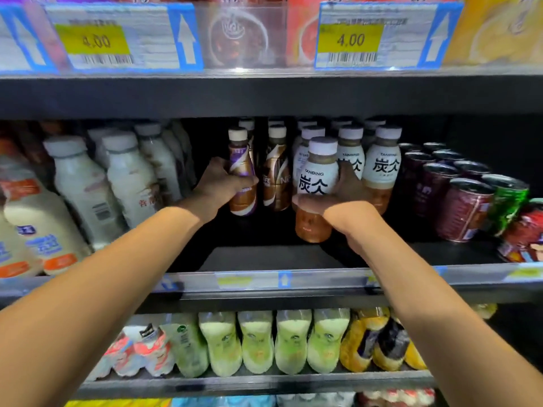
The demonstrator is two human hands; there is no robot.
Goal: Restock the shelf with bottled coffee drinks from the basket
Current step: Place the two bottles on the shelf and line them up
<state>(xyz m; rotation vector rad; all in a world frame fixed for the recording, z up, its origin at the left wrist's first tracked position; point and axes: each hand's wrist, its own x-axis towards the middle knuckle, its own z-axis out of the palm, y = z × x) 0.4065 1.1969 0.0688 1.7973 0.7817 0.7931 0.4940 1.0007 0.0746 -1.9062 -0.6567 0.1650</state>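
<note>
My left hand (pixel 219 186) grips a brown coffee bottle with a purple swirl label (pixel 242 160), upright on the middle shelf (pixel 264 257). Just right of it stands a brown and gold coffee bottle (pixel 276 177). My right hand (pixel 343 207) is closed around a white-labelled Tanbing coffee bottle (pixel 318 174), held at the front of a row of matching bottles (pixel 382 165). Its base sits close over the shelf floor; I cannot tell whether it touches. The basket is out of view.
White milk bottles (pixel 129 177) crowd the shelf's left side. Dark red cans (pixel 464 207) and a green can (pixel 507 201) fill the right. Price tags (pixel 349 39) hang on the shelf above. Green and yellow bottles (pixel 255 342) line the shelf below.
</note>
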